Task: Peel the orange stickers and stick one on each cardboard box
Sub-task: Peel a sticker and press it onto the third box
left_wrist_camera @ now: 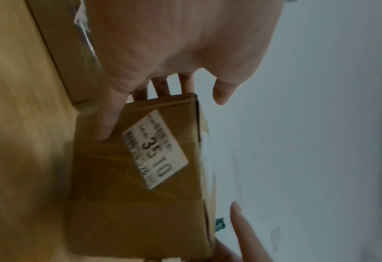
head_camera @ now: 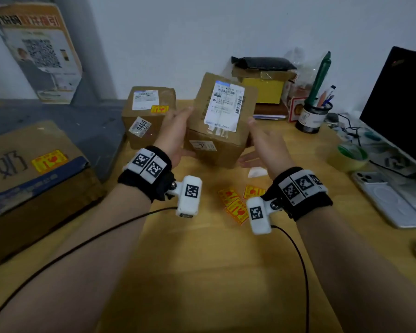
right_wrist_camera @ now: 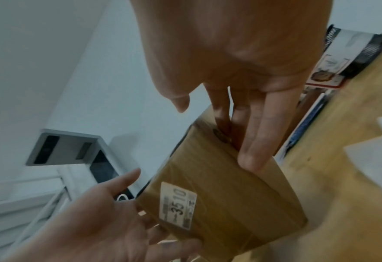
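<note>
Three boxes on wooden desk; wall apparently white.

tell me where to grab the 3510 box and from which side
Take the 3510 box by its two opposite side walls, one hand from each side, as the left hand and right hand do now with straight fingers. Those faces look flat and bare, it seems too wide for one hand, and this keeps the top, beside the shipping label, free for a sticker.
</note>
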`<state>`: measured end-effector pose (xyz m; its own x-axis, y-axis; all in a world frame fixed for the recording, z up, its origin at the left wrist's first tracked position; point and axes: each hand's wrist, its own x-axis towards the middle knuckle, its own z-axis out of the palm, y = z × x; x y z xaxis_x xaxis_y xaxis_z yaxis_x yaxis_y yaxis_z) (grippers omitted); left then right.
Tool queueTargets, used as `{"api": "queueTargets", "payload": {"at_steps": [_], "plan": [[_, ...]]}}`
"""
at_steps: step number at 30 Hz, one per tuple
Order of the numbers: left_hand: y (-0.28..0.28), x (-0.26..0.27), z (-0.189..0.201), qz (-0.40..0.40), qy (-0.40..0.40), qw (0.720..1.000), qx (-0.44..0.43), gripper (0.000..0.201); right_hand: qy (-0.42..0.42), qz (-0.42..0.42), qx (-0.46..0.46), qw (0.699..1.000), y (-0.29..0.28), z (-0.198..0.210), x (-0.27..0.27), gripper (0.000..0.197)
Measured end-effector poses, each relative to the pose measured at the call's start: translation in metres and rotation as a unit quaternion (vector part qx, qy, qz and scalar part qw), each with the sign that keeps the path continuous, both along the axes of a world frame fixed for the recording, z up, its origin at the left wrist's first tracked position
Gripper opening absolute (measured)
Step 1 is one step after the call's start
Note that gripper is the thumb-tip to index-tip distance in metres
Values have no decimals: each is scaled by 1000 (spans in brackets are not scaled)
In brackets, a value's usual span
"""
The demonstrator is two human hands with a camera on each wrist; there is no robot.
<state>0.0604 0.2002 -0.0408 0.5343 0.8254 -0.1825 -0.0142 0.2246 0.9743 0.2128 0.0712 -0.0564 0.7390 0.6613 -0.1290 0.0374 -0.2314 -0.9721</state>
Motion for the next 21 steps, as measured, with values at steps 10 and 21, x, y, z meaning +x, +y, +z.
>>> {"api": "queueTargets", "payload": {"at_steps": [10, 21], "plan": [[-37, -101, -4, 85, 105, 991, -6, 50, -44, 144, -11, 989, -3, 6, -77, 36], [-63, -102, 5, 200, 136, 948, 207, 32, -185, 117, -150, 964, -26, 3, -59, 45]]}}
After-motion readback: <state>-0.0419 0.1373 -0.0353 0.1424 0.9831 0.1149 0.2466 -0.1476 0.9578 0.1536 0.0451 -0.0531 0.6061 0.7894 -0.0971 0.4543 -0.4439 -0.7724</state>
